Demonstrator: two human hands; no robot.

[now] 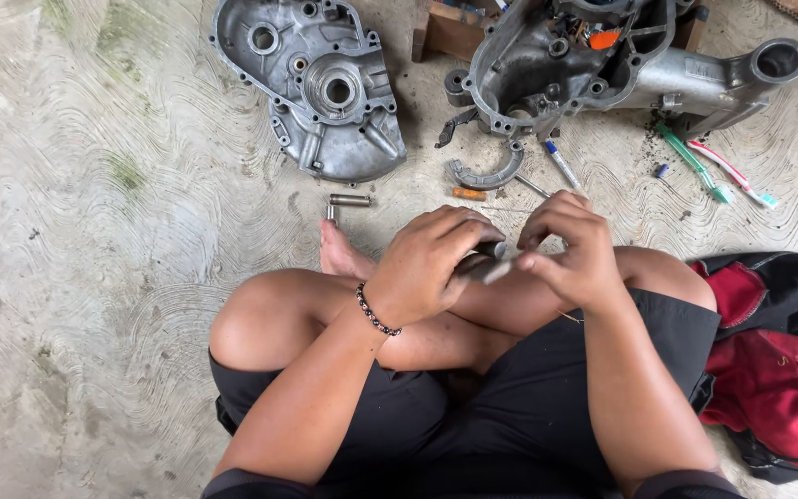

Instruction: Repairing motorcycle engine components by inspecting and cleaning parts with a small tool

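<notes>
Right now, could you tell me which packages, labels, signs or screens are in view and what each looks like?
None in view: only bare metal engine casings on the concrete floor, loose tools, and a red and black cloth with a small mark too tiny to make out.

You had open concrete floor (76, 277) to your left for a free reach. Ahead, the engine cover (316, 88), crankcase (593, 65), brake shoe (487, 176) and small pins (348, 200) crowded the way; a red-and-black bag (778, 370) blocked your right.
</notes>
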